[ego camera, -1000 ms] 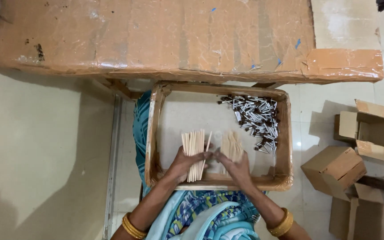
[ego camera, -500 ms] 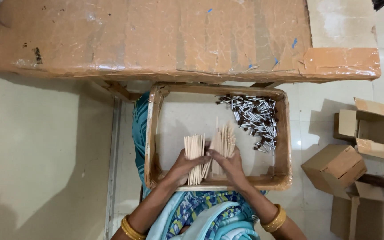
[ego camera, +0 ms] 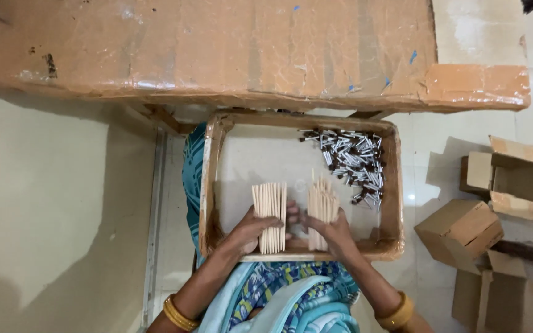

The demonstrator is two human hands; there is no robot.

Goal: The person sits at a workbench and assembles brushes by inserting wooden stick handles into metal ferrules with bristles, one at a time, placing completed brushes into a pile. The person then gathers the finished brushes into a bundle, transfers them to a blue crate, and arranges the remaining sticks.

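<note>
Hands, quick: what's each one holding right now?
Left hand: closed on a flat bundle of pale wooden sticks in the tray.
Right hand: closed on a second stick bundle.

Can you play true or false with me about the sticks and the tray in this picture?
1. Each hand rests on a bundle of pale sticks: left hand, right hand. True.
2. The sticks lie on the floor. False: they lie in the tray.
3. Small metal pieces are heaped in the tray's far right corner. True.
4. The cardboard boxes sit inside the tray. False: they sit on the floor beside it.
</note>
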